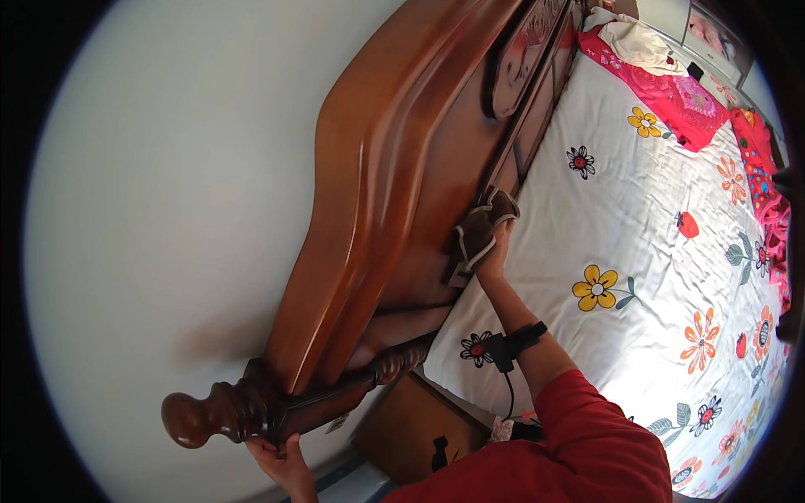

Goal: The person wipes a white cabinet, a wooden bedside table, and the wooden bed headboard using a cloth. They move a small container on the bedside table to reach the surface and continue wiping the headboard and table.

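Observation:
A dark wooden headboard (352,207) with a carved panel runs upward from the lower left. My left hand (286,462) grips the turned bedpost (242,412) just below its round knob, with the thumb on the near side and some fingers hidden behind the wood. Farther up, my right hand (500,245) holds a brown cloth (478,236) with pale edging against the headboard's lower panel, close to the mattress edge. The cloth covers most of its fingers. A black strap with a small device (516,346) and a cable sits around my right forearm.
Beside the headboard lies a mattress with a white flowered sheet (547,251). Pink fabric (685,104) and a cream cloth (638,47) rest at its far end. A wooden bedside cabinet (415,421) stands below the bedpost, near a pale wall (176,188).

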